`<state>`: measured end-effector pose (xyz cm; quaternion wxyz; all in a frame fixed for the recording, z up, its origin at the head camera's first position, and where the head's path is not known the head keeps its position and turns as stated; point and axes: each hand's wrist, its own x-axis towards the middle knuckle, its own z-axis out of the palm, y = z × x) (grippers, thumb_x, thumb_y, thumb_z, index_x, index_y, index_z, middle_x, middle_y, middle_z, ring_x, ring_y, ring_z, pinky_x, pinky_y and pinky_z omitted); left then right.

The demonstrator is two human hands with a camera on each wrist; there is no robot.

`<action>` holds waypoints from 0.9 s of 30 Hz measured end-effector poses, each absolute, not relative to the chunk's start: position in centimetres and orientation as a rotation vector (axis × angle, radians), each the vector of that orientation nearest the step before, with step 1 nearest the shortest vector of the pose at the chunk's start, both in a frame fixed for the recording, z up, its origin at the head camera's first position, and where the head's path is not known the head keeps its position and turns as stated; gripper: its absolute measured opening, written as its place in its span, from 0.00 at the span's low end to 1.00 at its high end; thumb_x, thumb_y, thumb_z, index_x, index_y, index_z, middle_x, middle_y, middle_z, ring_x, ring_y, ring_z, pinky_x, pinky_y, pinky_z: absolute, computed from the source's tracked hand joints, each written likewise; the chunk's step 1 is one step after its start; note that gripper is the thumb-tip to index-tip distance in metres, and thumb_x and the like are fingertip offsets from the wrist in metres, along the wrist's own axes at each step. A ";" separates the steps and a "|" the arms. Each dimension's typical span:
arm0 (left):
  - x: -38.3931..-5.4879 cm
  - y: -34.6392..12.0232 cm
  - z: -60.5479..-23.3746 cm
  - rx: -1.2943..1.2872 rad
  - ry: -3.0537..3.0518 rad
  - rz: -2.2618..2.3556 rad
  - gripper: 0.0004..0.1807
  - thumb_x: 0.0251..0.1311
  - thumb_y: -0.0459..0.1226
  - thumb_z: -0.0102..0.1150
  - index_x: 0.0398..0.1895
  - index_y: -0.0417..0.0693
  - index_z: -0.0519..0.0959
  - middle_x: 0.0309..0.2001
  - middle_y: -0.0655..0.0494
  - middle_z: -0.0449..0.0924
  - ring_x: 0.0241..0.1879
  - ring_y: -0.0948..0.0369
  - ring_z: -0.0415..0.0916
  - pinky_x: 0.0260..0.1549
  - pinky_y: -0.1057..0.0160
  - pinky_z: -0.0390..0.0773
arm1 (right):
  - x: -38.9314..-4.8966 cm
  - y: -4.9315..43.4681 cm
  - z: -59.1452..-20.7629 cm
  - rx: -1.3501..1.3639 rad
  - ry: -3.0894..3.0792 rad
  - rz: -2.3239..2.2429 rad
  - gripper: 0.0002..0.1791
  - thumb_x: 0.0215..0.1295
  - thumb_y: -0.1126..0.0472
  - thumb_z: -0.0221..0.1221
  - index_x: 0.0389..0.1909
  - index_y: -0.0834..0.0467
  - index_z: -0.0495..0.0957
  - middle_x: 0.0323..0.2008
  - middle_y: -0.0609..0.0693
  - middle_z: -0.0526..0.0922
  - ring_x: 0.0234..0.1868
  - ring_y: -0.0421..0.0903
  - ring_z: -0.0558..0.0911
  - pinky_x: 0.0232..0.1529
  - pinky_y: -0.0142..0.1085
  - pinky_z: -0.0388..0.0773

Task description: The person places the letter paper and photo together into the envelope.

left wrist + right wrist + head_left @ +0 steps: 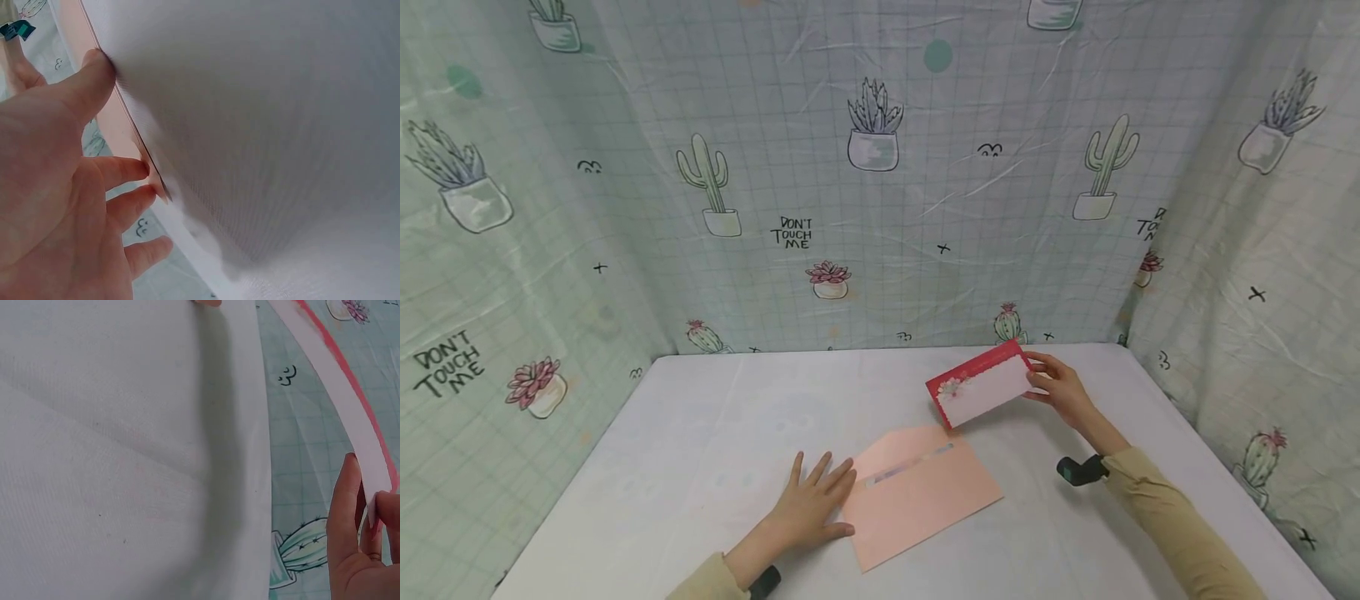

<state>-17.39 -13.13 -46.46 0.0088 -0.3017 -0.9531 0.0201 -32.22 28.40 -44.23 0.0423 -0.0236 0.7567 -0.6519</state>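
A peach envelope (928,512) lies aslant on the table, its pointed flap unfolded toward the back and a pale, shiny strip along the opening. My left hand (808,507) rests at its left side with fingers spread; in the left wrist view the thumb and fingertips touch the envelope's edge (107,112). Beyond the flap, my right hand (1063,390) pinches the right end of a red and white card (988,390) with a flower motif. The card is tilted up, its lower left corner close over the flap. In the right wrist view the card (340,384) bows slightly.
A white cloth covers the table (715,425). A curtain (925,208) printed with cacti and potted plants hangs behind it and along both sides. Dark wrist devices (1081,471) sit under both forearms.
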 end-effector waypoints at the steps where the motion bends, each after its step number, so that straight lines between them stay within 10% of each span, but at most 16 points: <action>1: -17.4 -13.1 -46.4 -0.945 -2.978 0.058 0.40 0.51 0.60 0.49 0.62 0.46 0.63 0.66 0.50 0.59 0.64 0.43 0.55 0.56 0.31 0.49 | -32.3 28.3 -44.4 -0.078 2.325 -1.975 0.31 0.64 0.57 0.51 0.65 0.60 0.53 0.42 0.43 0.67 0.39 0.35 0.73 0.38 0.31 0.80; 27: -18.0 -13.6 -46.6 -0.939 -3.029 0.050 0.42 0.51 0.64 0.45 0.65 0.50 0.59 0.67 0.56 0.57 0.67 0.46 0.50 0.58 0.32 0.45 | -33.6 26.6 -45.9 -0.264 2.935 -1.529 0.18 0.61 0.66 0.53 0.53 0.58 0.69 0.45 0.66 0.76 0.41 0.58 0.77 0.37 0.43 0.80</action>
